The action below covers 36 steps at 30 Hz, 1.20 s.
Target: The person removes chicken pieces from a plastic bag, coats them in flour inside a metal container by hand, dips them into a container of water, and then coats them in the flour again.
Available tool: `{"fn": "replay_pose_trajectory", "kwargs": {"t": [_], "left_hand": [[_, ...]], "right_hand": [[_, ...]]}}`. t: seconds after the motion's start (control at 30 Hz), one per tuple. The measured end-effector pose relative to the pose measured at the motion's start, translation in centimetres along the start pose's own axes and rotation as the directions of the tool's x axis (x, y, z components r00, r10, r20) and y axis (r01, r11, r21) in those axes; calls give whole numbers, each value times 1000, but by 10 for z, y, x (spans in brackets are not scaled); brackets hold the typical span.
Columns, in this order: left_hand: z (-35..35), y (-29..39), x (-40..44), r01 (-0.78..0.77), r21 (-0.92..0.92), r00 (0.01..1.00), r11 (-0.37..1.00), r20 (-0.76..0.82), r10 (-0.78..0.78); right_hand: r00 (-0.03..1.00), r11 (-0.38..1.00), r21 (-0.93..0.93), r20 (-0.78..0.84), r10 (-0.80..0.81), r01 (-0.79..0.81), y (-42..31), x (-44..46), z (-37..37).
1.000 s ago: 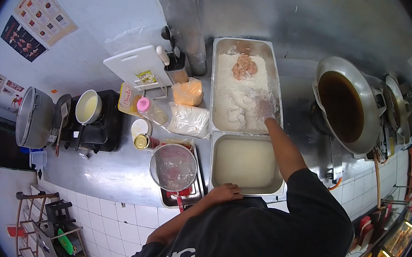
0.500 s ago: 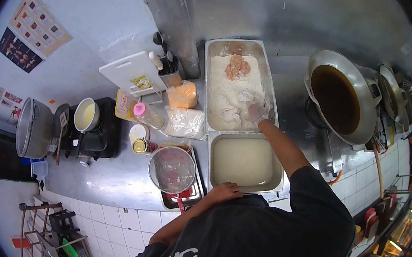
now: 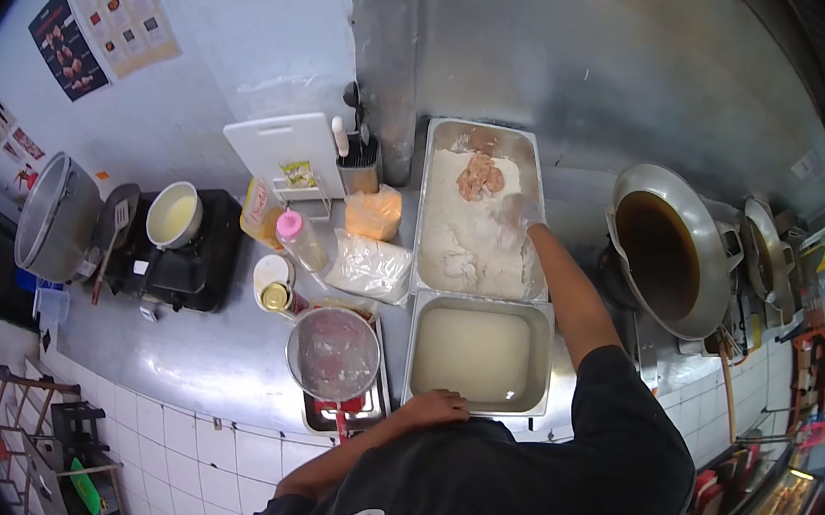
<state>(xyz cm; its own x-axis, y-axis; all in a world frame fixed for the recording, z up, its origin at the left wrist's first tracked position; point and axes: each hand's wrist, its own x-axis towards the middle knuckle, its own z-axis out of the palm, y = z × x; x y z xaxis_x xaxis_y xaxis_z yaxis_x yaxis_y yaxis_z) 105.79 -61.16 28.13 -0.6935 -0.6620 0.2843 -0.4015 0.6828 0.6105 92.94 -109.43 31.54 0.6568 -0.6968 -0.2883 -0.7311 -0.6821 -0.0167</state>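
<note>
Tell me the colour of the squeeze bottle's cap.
The squeeze bottle's cap is pink; the head view shows it.

Single head-worn view from above, forward and down over the steel counter [image 3: 192,350], at moderate range

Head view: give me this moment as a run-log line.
right hand: gloved, at white powder in far tray; left hand: at near tray's close edge; pink meat: on powder

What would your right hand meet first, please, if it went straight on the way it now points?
Probably the raw meat lying on the white flour, just ahead of the right hand. The hand's depth is unclear, so it might brush through some flour on the way.
</note>
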Motion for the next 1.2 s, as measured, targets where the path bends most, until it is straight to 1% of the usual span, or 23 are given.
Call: {"fn": "replay_pose_trajectory", "kwargs": {"t": [0.1,0.2,0.27,0.3,0.33,0.4,0.43,0.5,0.53,0.6,0.63,0.7,0.73,0.8,0.83,0.9,0.93,1.0,1.03,1.1,1.13,1.17,1.2], "left_hand": [[-9,4,1,23,28,999,999,31,-24],[-12,5,2,0,19,999,1000,43,-1],[-11,5,2,9,4,999,1000,46,-9],[-11,4,2,16,-6,999,1000,51,-16],[-13,4,2,15,-3,999,1000,49,-15],[-14,6,2,6,-19,1000,1000,11,-6],[-12,6,2,6,-19,1000,1000,7,-6],[-10,4,1,10,-22,1000,1000,10,-10],[-10,4,2,11,-21,1000,1000,8,-11],[-13,6,2,-1,1,1000,1000,12,1],[-12,6,1,-2,1,1000,1000,11,2],[-12,5,1,-2,14,1000,1000,18,2],[-12,5,3,-3,14,1000,1000,17,3],[-14,5,2,-10,4,1000,1000,27,10],[-15,5,1,-14,2,999,1000,30,14],[-14,5,1,7,-33,998,999,59,-5],[-13,5,3,6,-38,998,999,57,-4],[-11,3,2,13,-8,997,1000,76,-13],[-9,2,1,15,-12,997,1000,74,-15],[-7,0,0,-27,13,999,1000,20,27],[-7,0,0,-14,7,1000,1000,3,14],[-9,2,0,-4,11,999,1000,-35,4],[-9,6,0,5,7,998,1000,-68,-5]], "right_hand": [[967,992,-9,-226,120,-126,2,6,-8],[932,989,18,-333,146,-148,1,15,-20],[966,995,-78,-255,40,-62,-9,14,-34],[986,983,-174,-145,-80,54,-17,8,-43],[986,983,-177,-147,-81,54,-15,9,-43],[967,986,-165,-255,-22,-21,-7,18,-34],[967,985,-170,-255,-24,-20,-6,21,-26],[931,995,-20,-354,-95,94,-5,25,-14],[930,995,-21,-353,-97,96,-9,18,-21],[968,996,-87,-245,-46,25,-18,-3,-39],[969,996,-89,-245,-46,24,-19,-5,-33],[923,997,-74,-383,-41,14,-19,-6,-23],[923,997,-75,-383,-41,13,-24,-12,-34],[976,956,-244,-105,-191,160,-39,-33,-62],[977,958,-242,-105,-185,156,-38,-34,-55],[912,977,-198,-381,-153,81,-29,-31,-31],[914,977,-200,-377,-152,80,-28,-36,-34],[972,979,-18,-119,-204,204,-32,-54,-52],[972,979,-18,-114,-206,205,-37,-69,-55],[912,990,-91,-388,-136,109,-52,-105,-55],[914,987,-99,-375,-154,126,-57,-120,-63],[943,978,107,-301,-142,181,-62,-138,-72],[967,927,318,-215,-136,201,-67,-154,-77]]}}
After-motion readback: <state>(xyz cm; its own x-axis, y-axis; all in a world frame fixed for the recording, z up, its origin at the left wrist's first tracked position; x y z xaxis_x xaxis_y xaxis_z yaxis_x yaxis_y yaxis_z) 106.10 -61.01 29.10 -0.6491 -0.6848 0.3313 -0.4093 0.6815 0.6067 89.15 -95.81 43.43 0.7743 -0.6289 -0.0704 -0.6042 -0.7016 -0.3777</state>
